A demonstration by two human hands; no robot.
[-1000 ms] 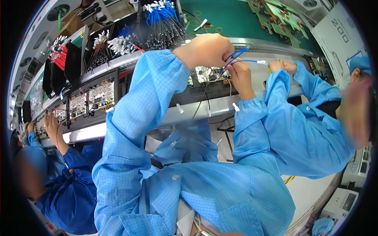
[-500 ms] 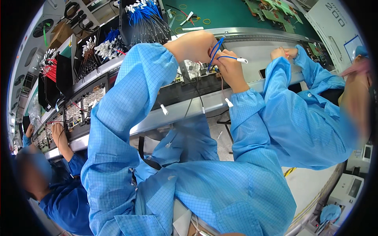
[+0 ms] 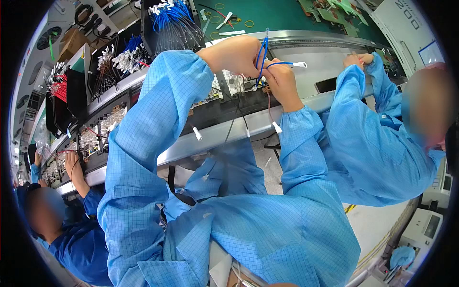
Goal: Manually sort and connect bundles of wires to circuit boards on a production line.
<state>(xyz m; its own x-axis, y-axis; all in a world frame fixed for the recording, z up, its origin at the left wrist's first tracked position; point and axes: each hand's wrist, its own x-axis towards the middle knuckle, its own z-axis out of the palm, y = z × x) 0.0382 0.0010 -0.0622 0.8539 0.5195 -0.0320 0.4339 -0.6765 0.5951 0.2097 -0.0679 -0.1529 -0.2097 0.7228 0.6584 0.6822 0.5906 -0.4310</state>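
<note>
My left hand (image 3: 237,53) and my right hand (image 3: 283,85) meet over the bench edge, fingers closed on a looped blue wire (image 3: 263,55). A metal-tipped end stands up above my fingers, and another end with a white sleeved connector (image 3: 300,64) sticks out to the right. Just under my hands sits a circuit board (image 3: 235,85), partly hidden by them, in a black tray (image 3: 210,113). From the board hang black and brown leads with white connectors (image 3: 277,127). Where exactly my fingertips press on the wire is hard to see.
Bins of blue (image 3: 174,21), red (image 3: 59,87) and dark wires stand at the back left. Green boards (image 3: 330,12) lie on the green mat at the back. Co-workers sit close on my right (image 3: 377,138) and left (image 3: 79,244). A metal rail (image 3: 179,146) runs along the front.
The blue wire's upper tip has shifted slightly up and left, and its connector end now points straighter right. My hands stay together. The co-worker at right has moved further right.
</note>
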